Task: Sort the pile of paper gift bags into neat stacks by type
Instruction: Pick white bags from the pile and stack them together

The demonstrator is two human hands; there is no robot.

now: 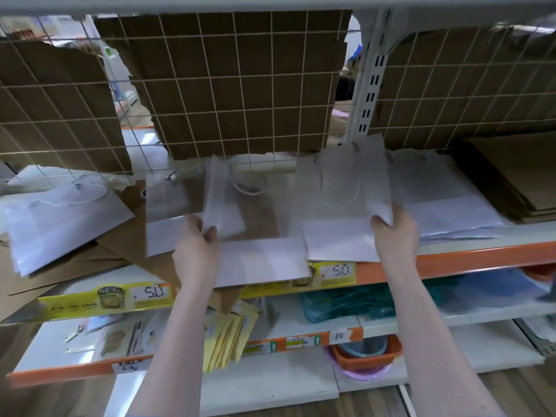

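The sorting is looking partly done. The left hand (197, 239) is pinching a narrow white bag (221, 197), and the right hand (391, 233) is gripping the corner of a wider white bag (346, 188), both on the shelf (451, 263). White bags (445, 200) and brown bags (517, 185) are lying stacked at right; a mixed heap (69, 224) is waiting at left.
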